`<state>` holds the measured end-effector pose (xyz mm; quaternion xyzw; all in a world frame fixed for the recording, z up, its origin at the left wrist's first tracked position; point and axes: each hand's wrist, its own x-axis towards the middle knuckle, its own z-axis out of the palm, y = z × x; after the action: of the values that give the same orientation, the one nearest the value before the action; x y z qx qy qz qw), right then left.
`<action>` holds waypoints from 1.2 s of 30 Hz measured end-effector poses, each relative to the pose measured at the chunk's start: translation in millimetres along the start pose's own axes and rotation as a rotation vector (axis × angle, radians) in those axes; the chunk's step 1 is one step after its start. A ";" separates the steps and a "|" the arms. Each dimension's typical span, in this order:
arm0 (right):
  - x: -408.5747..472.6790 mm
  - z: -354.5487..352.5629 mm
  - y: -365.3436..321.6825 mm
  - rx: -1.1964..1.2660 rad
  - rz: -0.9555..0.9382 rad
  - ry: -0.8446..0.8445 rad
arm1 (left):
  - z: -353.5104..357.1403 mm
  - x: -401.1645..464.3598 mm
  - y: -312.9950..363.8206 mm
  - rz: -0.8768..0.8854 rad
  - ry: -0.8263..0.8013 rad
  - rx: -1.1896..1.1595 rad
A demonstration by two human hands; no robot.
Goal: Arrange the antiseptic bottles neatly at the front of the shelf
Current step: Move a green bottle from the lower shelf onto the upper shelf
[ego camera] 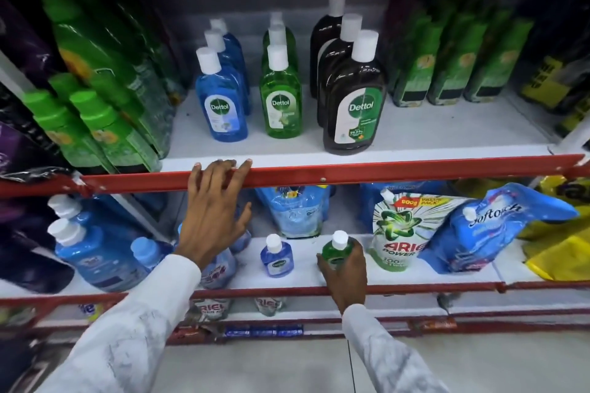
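On the upper shelf (415, 150) stand three rows of Dettol bottles with white caps: blue ones (220, 99), green ones (281, 96) and dark brown ones (354, 99). On the lower shelf (297, 277) a small blue Dettol bottle (276, 257) stands upright. Just to its right, my right hand (346, 271) is shut on a small green Dettol bottle (338, 247), which rests on or just above the shelf. My left hand (214, 210) holds nothing; its fingertips rest over the red front rail (383, 172) of the upper shelf.
Tall green bottles (95, 99) crowd the upper shelf's left, and green packs (447, 67) its right. The lower shelf holds large blue bottles (92, 252) at left, a blue refill pouch (297, 210) behind, an Ariel pouch (405, 230) and a blue Softouch pouch (491, 233) at right.
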<state>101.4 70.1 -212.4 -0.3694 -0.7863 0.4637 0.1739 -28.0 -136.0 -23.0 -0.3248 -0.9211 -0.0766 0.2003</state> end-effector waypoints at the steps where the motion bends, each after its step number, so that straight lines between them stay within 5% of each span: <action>1: 1.4 0.3 -2.0 0.024 0.015 0.013 | -1.5 -1.4 -4.2 0.008 -0.001 0.000; 7: -22.6 -24.8 -45.0 0.023 -0.119 0.157 | -2.8 -7.0 -21.4 0.031 0.014 0.003; 16: -43.5 -83.1 -218.8 0.161 -0.482 0.376 | 5.2 -9.2 -25.0 0.043 0.064 -0.053; 24: 3.6 -48.0 -297.9 0.014 -0.509 0.302 | 3.0 -10.8 -30.2 0.064 0.046 -0.092; 36: 24.3 -24.6 -305.1 -0.194 -0.419 0.324 | 2.7 -13.0 -32.9 0.084 0.022 -0.104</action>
<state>-27.7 12.4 60.2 -0.2830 -0.8482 0.2753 0.3532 -40.4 -168.2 -31.2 -0.3724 -0.8993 -0.1193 0.1961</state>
